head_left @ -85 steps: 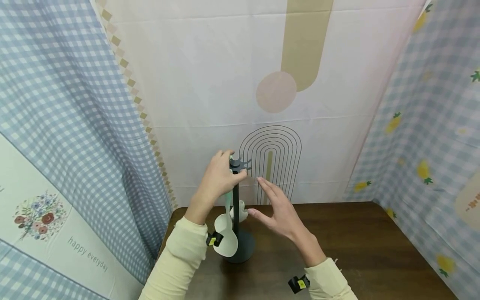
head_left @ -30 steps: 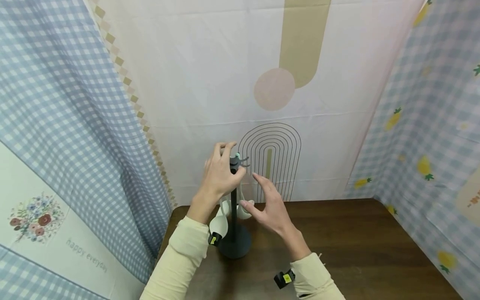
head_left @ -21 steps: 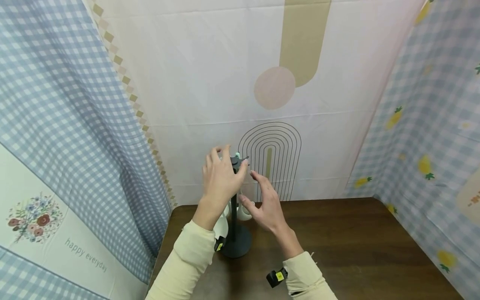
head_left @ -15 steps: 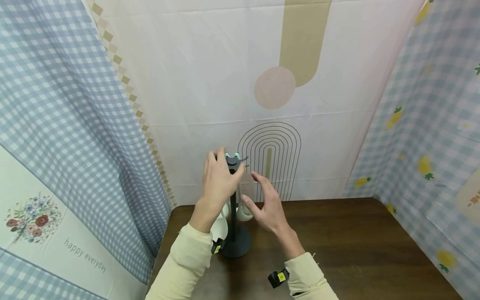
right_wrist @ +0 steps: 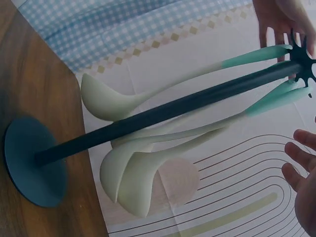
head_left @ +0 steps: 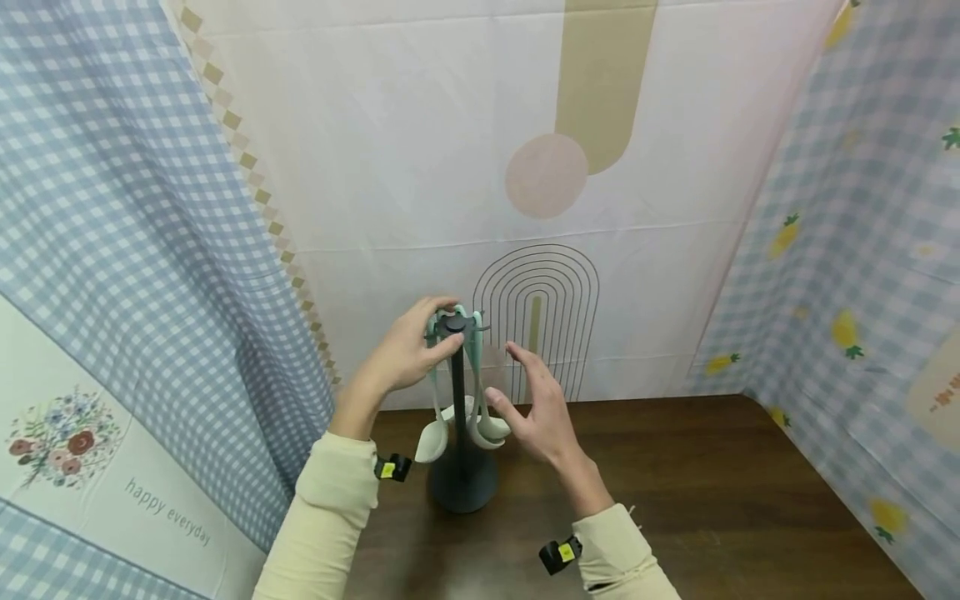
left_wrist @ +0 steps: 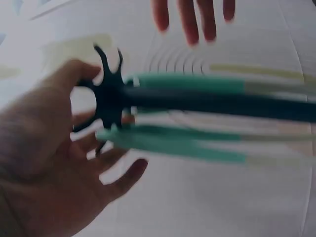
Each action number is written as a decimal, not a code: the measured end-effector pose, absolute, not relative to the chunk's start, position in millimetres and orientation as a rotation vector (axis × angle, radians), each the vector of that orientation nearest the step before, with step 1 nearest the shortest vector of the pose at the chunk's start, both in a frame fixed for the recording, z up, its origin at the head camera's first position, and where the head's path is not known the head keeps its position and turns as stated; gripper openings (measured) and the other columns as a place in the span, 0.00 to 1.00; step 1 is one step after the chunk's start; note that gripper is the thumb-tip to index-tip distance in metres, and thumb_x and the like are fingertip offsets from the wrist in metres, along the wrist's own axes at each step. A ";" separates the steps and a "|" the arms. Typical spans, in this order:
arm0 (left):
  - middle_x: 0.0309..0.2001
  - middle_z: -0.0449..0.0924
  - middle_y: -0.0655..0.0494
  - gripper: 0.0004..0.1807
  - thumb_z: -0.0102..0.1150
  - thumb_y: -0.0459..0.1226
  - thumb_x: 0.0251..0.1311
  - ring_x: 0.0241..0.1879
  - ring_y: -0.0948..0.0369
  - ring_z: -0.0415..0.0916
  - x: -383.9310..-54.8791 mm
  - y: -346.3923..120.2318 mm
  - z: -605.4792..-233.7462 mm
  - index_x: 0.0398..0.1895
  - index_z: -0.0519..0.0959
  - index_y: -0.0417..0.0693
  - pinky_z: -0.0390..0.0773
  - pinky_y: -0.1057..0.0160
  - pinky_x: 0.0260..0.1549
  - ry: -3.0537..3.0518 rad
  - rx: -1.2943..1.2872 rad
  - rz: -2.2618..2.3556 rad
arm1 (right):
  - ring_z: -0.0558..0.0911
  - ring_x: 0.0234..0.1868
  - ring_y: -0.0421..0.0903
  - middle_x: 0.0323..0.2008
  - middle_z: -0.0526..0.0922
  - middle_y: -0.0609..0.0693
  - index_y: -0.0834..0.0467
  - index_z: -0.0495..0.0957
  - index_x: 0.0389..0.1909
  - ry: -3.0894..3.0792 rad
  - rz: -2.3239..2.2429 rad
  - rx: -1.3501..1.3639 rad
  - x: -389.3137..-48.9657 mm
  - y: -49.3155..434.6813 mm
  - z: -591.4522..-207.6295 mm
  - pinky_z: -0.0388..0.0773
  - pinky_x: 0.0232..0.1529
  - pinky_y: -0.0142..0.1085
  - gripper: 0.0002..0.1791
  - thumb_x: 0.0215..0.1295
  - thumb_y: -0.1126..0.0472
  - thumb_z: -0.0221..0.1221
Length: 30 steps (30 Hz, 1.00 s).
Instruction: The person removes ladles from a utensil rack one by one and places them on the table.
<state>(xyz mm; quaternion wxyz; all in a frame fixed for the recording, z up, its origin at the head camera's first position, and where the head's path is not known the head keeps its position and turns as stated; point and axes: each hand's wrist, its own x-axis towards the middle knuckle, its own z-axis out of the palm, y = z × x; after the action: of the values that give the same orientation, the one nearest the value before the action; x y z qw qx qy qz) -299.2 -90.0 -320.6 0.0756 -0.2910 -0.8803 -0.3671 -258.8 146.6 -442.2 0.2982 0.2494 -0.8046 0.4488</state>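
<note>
A dark utensil stand (head_left: 459, 392) stands upright on the table, with a hooked ring (left_wrist: 109, 96) at its top. Several cream utensils with mint-green handles hang from it: a ladle (right_wrist: 98, 98) on the left and two overlapping deep-bowled ones, the nearer a ladle (right_wrist: 114, 170), on the right. Another behind the pole is mostly hidden. My left hand (head_left: 401, 350) holds the hooked ring, thumb at the near side and fingers curled around the far side. My right hand (head_left: 543, 417) hovers right of the hanging utensils, fingers spread and holding nothing.
The stand's round base (head_left: 462, 487) rests on a brown wooden table (head_left: 675, 500) near its back left. A pale printed cloth (head_left: 405, 167) hangs behind the table. Checked curtains (head_left: 150, 167) flank both sides.
The ring and hanging utensils have turned about the pole, so the ladles sit in different places. My left hand has shifted slightly left around the ring; my right hand moved slightly left, staying spread.
</note>
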 end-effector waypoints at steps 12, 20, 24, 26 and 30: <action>0.78 0.62 0.46 0.46 0.53 0.66 0.72 0.75 0.44 0.63 -286.3 -79.7 -315.9 0.82 0.61 0.48 0.64 0.36 0.70 -2.736 -0.612 -0.845 | 0.74 0.71 0.51 0.73 0.74 0.53 0.51 0.66 0.79 -2.191 1.367 0.671 -255.3 145.1 -423.7 0.73 0.67 0.56 0.33 0.77 0.49 0.60; 0.76 0.61 0.39 0.40 0.52 0.49 0.74 0.72 0.43 0.63 -275.4 -48.2 -313.5 0.83 0.58 0.42 0.66 0.38 0.68 -2.710 -0.417 -0.856 | 0.74 0.72 0.53 0.74 0.72 0.50 0.49 0.65 0.79 -2.297 1.424 0.688 -265.7 141.8 -402.4 0.73 0.67 0.56 0.32 0.79 0.48 0.59; 0.78 0.57 0.40 0.41 0.52 0.44 0.71 0.72 0.45 0.62 -275.3 -51.6 -315.7 0.85 0.54 0.43 0.70 0.41 0.66 -2.735 -0.436 -0.924 | 0.75 0.71 0.54 0.73 0.73 0.54 0.51 0.65 0.79 -2.329 1.389 0.689 -268.3 140.3 -397.1 0.73 0.67 0.56 0.33 0.78 0.50 0.60; 0.79 0.56 0.40 0.43 0.53 0.44 0.69 0.73 0.45 0.61 -277.1 -54.8 -315.0 0.85 0.53 0.43 0.70 0.41 0.66 -2.742 -0.476 -0.941 | 0.75 0.70 0.54 0.73 0.73 0.56 0.53 0.65 0.79 -2.333 1.385 0.678 -268.9 139.0 -395.1 0.73 0.67 0.56 0.33 0.78 0.51 0.61; 0.77 0.61 0.38 0.44 0.54 0.41 0.67 0.72 0.43 0.65 -285.7 -63.8 -315.2 0.84 0.53 0.40 0.72 0.42 0.66 -2.673 -0.638 -0.974 | 0.76 0.69 0.57 0.73 0.73 0.57 0.56 0.65 0.79 -2.345 1.410 0.665 -269.2 134.5 -391.8 0.74 0.66 0.58 0.34 0.78 0.52 0.62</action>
<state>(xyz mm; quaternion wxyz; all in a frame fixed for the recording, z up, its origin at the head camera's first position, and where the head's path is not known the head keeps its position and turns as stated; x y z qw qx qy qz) -285.7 -63.8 -315.2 0.1129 -0.2173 -0.9110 -0.3319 -269.2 134.5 -391.8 0.1620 0.2331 -0.8218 0.4940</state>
